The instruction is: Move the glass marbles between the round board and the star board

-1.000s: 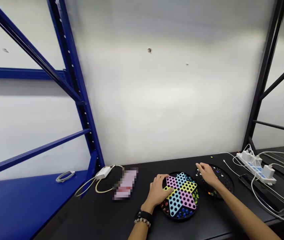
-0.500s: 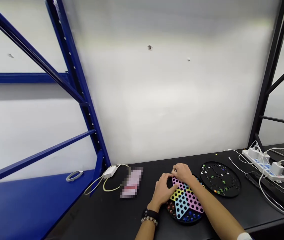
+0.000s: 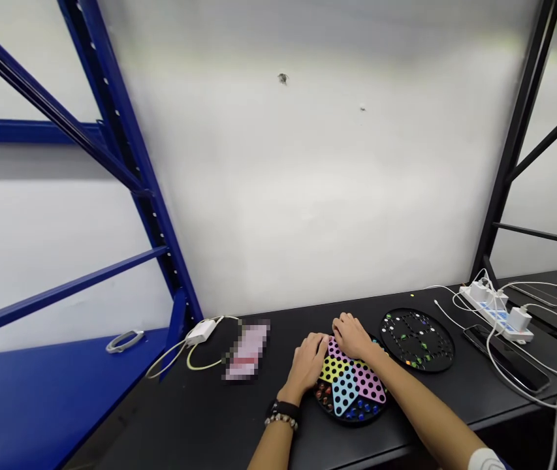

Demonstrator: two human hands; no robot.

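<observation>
A round black Chinese-checkers board (image 3: 350, 386) with a pastel star full of holes lies on the black table near its front edge, with small marbles in its rim pockets. My left hand (image 3: 309, 362) rests on the board's left edge, fingers curled. My right hand (image 3: 352, 335) reaches across to the board's far top, fingers bent down onto it; whether it holds a marble is hidden. A second round black tray (image 3: 416, 340) with scattered coloured marbles lies just to the right.
A white power strip (image 3: 497, 312) with plugs and cables, and a dark phone (image 3: 506, 358), lie at the right. A white charger with cable (image 3: 201, 331) and a blurred pink item (image 3: 247, 349) lie at the left. Blue shelving (image 3: 126, 176) stands left, a black frame (image 3: 518, 143) right.
My right hand moved from the black marble tray on the right over to the far top of the star board. My left hand stayed on the board's left edge. The camera shifted slightly.
</observation>
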